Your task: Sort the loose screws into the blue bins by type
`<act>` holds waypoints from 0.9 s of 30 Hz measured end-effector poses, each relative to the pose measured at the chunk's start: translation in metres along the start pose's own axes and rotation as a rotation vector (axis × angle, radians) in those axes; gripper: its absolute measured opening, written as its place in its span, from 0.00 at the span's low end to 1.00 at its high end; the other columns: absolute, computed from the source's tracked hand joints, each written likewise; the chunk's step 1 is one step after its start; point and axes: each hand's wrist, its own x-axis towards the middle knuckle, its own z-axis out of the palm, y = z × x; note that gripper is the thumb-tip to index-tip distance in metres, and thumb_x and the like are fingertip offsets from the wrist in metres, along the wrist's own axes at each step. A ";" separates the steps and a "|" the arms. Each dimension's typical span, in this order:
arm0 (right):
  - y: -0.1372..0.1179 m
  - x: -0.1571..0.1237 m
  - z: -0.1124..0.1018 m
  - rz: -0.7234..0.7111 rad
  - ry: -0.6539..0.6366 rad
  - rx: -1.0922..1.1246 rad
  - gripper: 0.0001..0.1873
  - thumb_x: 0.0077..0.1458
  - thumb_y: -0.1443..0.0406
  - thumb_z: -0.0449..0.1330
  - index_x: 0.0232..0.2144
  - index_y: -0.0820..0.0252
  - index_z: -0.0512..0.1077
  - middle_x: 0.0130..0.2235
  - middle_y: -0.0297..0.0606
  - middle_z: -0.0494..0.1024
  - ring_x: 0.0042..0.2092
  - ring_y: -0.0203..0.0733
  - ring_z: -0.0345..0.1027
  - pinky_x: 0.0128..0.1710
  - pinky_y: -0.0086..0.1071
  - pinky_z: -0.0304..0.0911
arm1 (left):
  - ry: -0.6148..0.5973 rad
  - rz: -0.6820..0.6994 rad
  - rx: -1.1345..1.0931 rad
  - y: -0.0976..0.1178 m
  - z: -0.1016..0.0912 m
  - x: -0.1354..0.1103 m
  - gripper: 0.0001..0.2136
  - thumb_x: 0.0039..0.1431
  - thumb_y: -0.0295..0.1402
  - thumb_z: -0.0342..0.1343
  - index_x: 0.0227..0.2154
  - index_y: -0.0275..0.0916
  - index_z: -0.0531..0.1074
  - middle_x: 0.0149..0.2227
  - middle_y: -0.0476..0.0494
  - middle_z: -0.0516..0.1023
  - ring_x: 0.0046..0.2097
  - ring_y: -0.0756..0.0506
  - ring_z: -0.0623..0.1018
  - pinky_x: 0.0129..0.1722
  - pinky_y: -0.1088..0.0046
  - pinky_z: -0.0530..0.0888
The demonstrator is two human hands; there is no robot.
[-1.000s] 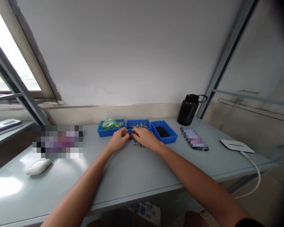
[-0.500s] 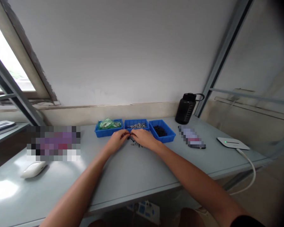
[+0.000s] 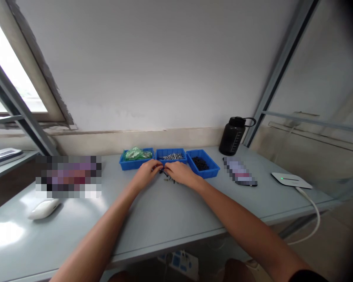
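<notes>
My left hand (image 3: 147,172) and my right hand (image 3: 179,172) meet fingertip to fingertip just in front of the middle blue bin (image 3: 170,151). Both have their fingers closed in a pinch; whatever lies between them is too small to make out. Under and beside the fingers is a loose pile of small screws (image 3: 167,180), dark and metallic, partly covered by my right hand. Silvery screws or nails (image 3: 173,156) fill the middle bin. The right blue bin (image 3: 212,172) contains dark screws (image 3: 200,163), and the left blue bin (image 3: 128,164) a green plastic bag (image 3: 136,153).
A black bottle (image 3: 232,137) stands at the back right by the frame post. In front of it lies a phone (image 3: 239,171), blurred out, then a white device (image 3: 291,180) with a cable. At left are a white mouse-shaped object (image 3: 44,209) and a pixelated item (image 3: 70,176).
The hands stay over the pile, their fingertips slightly further apart than before. The whole view has shifted a little.
</notes>
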 end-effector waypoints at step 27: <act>0.000 0.002 -0.004 -0.037 0.070 0.080 0.12 0.62 0.64 0.49 0.38 0.58 0.72 0.38 0.39 0.77 0.41 0.40 0.69 0.38 0.28 0.56 | 0.097 -0.024 -0.023 0.008 -0.006 -0.001 0.11 0.60 0.37 0.49 0.35 0.39 0.74 0.35 0.44 0.77 0.38 0.44 0.74 0.41 0.70 0.70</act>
